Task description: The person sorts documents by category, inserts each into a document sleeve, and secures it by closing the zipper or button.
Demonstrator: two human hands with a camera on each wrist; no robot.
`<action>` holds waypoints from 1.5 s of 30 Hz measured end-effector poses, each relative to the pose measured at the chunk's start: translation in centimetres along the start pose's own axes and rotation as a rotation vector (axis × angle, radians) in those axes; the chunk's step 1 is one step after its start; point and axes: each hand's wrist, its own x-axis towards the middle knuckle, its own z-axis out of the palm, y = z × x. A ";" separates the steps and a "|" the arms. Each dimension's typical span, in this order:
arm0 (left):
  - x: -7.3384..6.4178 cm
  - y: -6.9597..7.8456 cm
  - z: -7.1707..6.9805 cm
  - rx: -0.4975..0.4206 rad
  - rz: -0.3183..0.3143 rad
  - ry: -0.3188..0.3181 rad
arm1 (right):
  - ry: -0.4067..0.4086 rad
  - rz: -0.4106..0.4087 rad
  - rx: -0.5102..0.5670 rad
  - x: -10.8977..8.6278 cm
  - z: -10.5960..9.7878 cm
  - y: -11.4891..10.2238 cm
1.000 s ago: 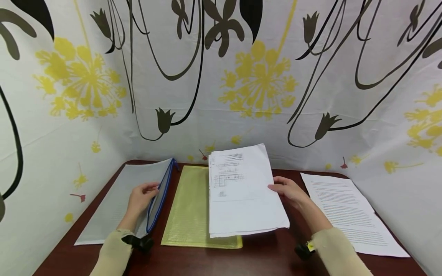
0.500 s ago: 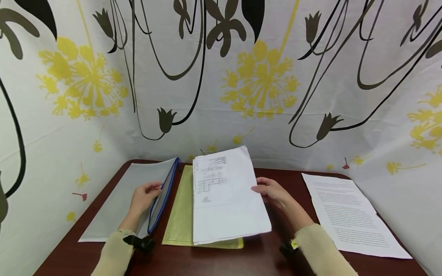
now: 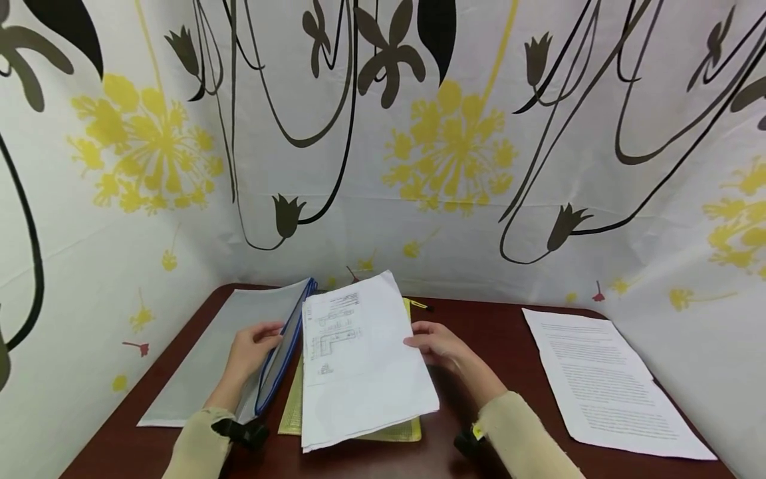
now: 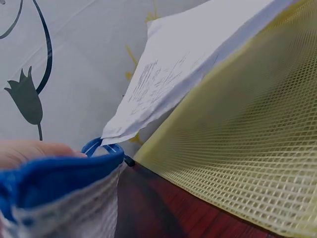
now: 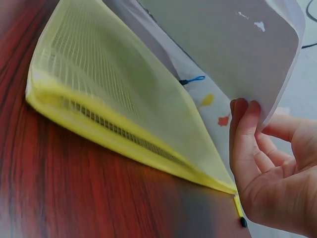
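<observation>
My right hand (image 3: pixel 439 346) pinches a stack of white papers (image 3: pixel 368 372) by its right edge, thumb on top and fingers beneath. The stack is held tilted above a yellow mesh zipper pouch (image 3: pixel 383 436), covering most of it in the head view. Its left edge comes up against the opening of a clear zipper pouch with blue trim (image 3: pixel 278 379). My left hand (image 3: pixel 254 349) grips that pouch's upper side at the blue zipper (image 4: pixel 69 173), keeping the mouth raised and parted. In the right wrist view the papers' underside (image 5: pixel 237 44) shows plain.
Printed sheets (image 3: pixel 604 379) lie at the right of the dark red table (image 3: pixel 497 319). The yellow pouch's zipper pull (image 5: pixel 240 210) sticks out at its far right corner. A patterned curtain (image 3: pixel 383 166) closes off the back and sides.
My right hand has carried the paper stack leftward, from beside the yellow pouch's right part to the blue-trimmed pouch's opening. My left hand has stayed at the pouch edge.
</observation>
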 end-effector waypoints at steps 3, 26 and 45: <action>-0.4 0.1 0.1 -0.002 0.001 0.006 | 0.009 0.009 0.026 0.4 1.0 0.0; -0.4 0.5 0.1 -0.002 -0.001 -0.015 | 0.257 -0.091 0.047 1.9 6.1 -0.7; -0.7 1.3 -0.2 0.090 0.024 -0.007 | 0.322 -0.207 -0.097 1.0 7.7 -2.2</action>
